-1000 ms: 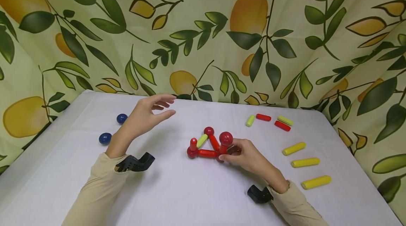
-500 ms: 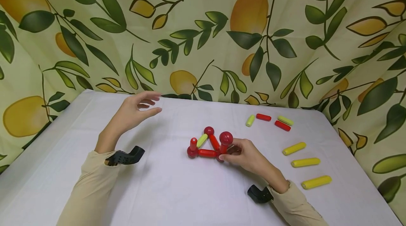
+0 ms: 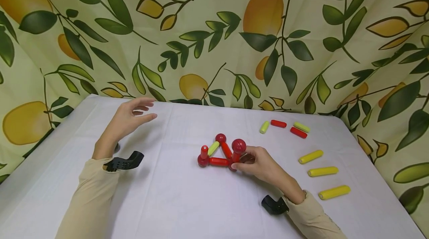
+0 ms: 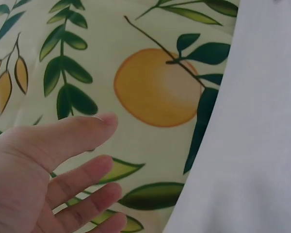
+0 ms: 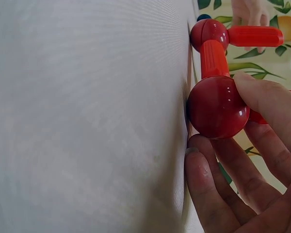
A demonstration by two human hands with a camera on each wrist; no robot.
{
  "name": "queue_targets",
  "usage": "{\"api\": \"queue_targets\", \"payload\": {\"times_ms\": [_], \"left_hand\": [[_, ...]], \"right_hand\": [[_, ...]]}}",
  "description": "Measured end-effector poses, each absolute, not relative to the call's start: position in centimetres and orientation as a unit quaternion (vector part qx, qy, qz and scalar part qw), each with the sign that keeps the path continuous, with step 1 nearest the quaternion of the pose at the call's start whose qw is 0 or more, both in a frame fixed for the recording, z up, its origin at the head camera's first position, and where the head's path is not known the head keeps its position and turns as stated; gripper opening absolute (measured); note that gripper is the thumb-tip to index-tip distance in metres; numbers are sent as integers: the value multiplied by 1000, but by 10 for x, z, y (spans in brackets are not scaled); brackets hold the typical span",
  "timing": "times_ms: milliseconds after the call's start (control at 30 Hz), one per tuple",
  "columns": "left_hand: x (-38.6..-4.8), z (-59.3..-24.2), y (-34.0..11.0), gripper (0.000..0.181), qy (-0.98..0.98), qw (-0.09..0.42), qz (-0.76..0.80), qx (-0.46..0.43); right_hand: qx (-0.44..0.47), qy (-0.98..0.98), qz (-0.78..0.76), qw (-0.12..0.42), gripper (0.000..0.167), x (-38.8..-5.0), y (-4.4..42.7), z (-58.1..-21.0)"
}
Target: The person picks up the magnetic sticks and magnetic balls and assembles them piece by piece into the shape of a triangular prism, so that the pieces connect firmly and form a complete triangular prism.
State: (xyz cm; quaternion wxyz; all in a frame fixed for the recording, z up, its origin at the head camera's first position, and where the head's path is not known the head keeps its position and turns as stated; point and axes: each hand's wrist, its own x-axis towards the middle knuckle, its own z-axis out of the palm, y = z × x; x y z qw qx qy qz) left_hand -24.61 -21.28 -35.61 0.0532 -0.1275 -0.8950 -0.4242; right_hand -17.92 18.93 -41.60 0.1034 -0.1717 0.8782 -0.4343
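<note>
A triangular frame of dark red balls and short rods, two red rods (image 3: 219, 162) and one yellow-green rod (image 3: 213, 149), lies on the white table. Upright from its left ball (image 3: 203, 161) rises a bare red rod; the right corner's upright bears a red ball (image 3: 239, 146). My right hand (image 3: 259, 162) holds that right corner ball (image 5: 218, 108) between thumb and fingers. Well to the left, my left hand (image 3: 129, 118) is raised over the table with nothing in it, its thumb and fingers (image 4: 82, 182) spread apart. A dark ball (image 3: 117, 147) shows partly behind the left wrist.
At the back right lie short red rods (image 3: 278, 124) and yellow-green rods (image 3: 301, 127). Longer yellow rods (image 3: 323, 172) are spread along the right side. A patterned curtain (image 3: 214, 38) hangs behind the table (image 3: 187, 201).
My left hand has moved left, away from the frame, and now covers most of the two blue balls. My right hand and the frame have stayed in place.
</note>
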Motion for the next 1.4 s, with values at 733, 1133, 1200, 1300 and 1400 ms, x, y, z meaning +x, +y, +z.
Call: {"api": "queue_targets", "payload": {"times_ms": [733,1133,1200,1300,1400], "left_hand": [[-251,-375,-249,59,-920,17,-389,-52],[-252,-385,-253,54,-931,-57,-358,-49],[-253,-386,-253,52,-933,-63,-350,-51],[-253,-386,-252,49,-936,-71,-341,-53],[-253,-387,-253,47,-940,-73,-330,-54]], "right_hand": [[-172,875,-440,100,31,-178,188,-415],[-175,875,-439,104,31,-179,189,-415],[-176,875,-440,105,32,-179,189,-416],[-173,874,-441,105,32,-178,189,-416],[-173,875,-441,104,33,-178,188,-416]]}}
